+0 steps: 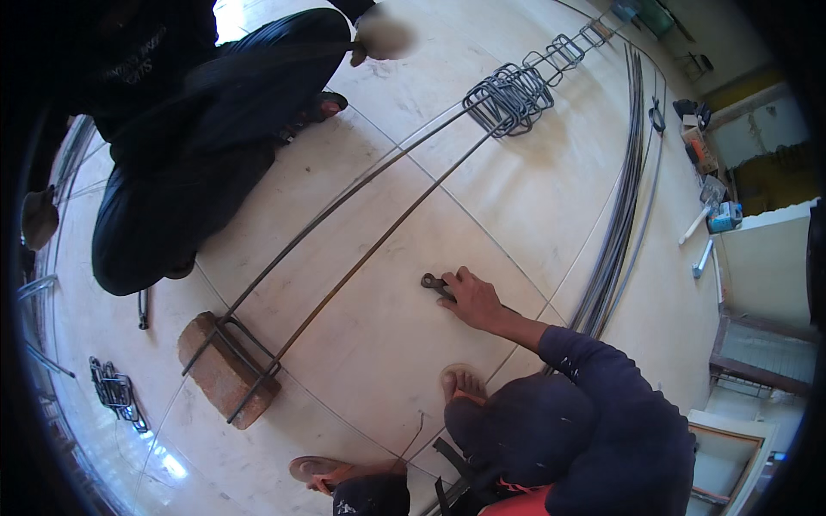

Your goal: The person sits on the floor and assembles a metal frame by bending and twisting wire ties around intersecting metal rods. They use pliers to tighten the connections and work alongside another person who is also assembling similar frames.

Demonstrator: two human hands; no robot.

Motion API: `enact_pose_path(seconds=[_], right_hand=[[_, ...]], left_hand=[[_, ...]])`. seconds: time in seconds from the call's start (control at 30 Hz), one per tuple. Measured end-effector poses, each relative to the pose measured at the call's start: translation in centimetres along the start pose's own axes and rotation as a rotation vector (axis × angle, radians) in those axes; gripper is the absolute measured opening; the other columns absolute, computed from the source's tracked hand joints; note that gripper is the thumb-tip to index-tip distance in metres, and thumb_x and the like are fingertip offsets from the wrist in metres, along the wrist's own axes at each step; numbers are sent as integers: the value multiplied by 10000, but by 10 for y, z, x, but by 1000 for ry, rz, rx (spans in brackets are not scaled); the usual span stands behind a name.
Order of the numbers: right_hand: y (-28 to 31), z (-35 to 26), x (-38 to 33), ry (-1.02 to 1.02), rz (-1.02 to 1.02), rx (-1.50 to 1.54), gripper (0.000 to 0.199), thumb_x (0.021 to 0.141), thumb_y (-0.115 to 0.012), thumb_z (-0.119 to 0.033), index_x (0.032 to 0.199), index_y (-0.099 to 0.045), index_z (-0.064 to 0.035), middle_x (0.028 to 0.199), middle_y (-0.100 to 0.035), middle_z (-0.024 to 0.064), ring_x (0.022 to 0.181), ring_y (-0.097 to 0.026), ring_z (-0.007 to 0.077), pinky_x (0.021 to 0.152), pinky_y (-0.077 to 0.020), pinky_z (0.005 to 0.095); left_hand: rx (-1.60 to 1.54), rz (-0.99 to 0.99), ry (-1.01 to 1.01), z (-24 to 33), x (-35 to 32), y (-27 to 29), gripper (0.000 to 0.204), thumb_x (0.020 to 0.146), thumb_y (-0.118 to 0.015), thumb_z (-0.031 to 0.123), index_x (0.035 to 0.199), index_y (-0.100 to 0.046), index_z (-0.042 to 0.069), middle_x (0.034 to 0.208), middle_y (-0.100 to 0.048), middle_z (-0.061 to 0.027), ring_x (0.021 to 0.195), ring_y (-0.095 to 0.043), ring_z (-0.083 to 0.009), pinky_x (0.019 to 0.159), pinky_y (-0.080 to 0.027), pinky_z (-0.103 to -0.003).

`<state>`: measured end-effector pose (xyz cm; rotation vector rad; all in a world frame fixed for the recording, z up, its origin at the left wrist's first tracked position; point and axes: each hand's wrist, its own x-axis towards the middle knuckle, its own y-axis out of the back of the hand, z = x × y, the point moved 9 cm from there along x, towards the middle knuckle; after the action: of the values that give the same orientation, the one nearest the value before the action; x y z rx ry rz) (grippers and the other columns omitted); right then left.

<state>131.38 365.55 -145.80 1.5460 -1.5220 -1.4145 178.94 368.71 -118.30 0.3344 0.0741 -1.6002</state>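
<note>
My right hand (475,301) is closed on a pair of dark metal pincers (428,281) low over the tiled floor, its jaws pointing left. My left hand is out of view. Two long steel rods (366,258) run diagonally in front of me. Their near ends rest over a reddish brick (202,361), where a bent rectangular stirrup (248,337) sits around them. Farther up, a dense cluster of stirrups (509,99) hangs on the rods, with more spaced stirrups (564,53) beyond.
A co-worker in dark clothes (189,146) squats at the upper left. A bundle of rods (621,206) lies on the right; loose stirrups (116,391) lie at the lower left. A blue container (725,217) stands by the right wall. My sandalled feet (465,383) are below.
</note>
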Motion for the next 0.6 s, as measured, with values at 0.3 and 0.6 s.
enact_pose_path(seconds=[0.3, 0.6], right_hand=[[-8, -23, 4, -52, -91, -107, 484, 762, -690, -286, 1136, -496, -47, 1033, -571, 151, 965, -586, 302, 741, -505, 456], [-14, -32, 2, 30, -52, -166, 425, 791, -664, -278, 1089, -476, -41, 993, -545, 169, 918, -594, 342, 729, -510, 459]], left_hand=[[-154, 304, 31, -25, -30, 27, 157, 895, -559, 166, 912, -507, 18, 750, -494, -89, 683, -536, -201, 632, -484, -347], [-472, 322, 27, -62, -63, 35, 171, 957, -462, 151, 1011, -552, 16, 944, -603, -107, 853, -622, -209, 759, -514, -347]])
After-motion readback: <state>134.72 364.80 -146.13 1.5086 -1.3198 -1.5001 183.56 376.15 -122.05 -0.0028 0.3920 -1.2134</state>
